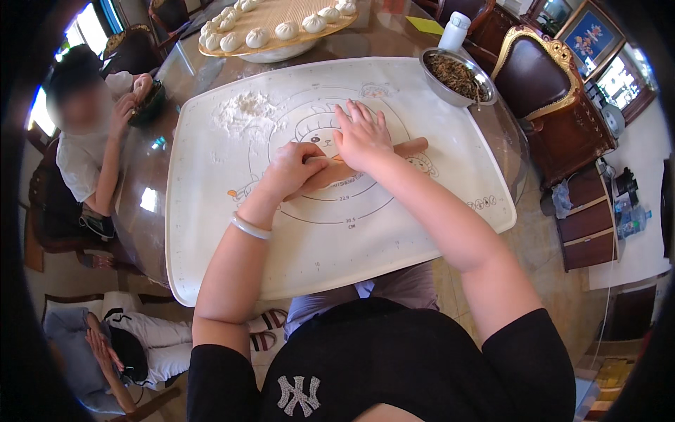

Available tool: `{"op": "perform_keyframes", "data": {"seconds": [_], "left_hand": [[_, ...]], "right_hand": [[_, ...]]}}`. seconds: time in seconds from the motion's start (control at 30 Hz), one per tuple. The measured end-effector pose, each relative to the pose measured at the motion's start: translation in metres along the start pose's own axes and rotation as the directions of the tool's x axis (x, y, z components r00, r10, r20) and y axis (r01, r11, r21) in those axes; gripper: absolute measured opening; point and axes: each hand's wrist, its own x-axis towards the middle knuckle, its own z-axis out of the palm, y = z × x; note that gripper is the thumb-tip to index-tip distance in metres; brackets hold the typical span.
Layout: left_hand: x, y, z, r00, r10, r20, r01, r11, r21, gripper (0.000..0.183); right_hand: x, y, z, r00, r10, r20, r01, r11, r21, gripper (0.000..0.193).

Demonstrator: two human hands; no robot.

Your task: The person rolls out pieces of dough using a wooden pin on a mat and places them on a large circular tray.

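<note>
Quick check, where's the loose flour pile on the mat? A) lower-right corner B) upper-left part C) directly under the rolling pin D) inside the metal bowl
B: the flour pile lies on the upper-left part of the white mat, apart from the rolling pin that the left hand and right hand press on.

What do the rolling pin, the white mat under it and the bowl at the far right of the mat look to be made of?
Rolling pin: most likely wood, going by its matte, warm brown, even surface. Mat: probably silicone or soft plastic; it is thin, white and printed with rings, lying flat with rounded corners. Bowl: metal, probably stainless steel, with a shiny grey rim that catches the light. Both hands, left hand and right hand, press on the pin.
</note>
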Motion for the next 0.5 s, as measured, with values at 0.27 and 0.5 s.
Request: {"op": "perform_keyframes", "data": {"seconds": [0.27,0.5], "left_hand": [[0.001,0.003,-0.008,0.996,-0.073,0.049,0.072,0.997,0.024,0.021],[-0.007,-0.001,-0.007,0.987,-0.087,0.134,0.131,0.921,-0.366,0.024]], "right_hand": [[-0.033,0.005,0.001,0.999,-0.051,-0.016,0.052,0.997,0.057,0.05],[-0.118,0.012,-0.024,0.981,-0.188,-0.038,0.189,0.982,0.0,0.054]]}}
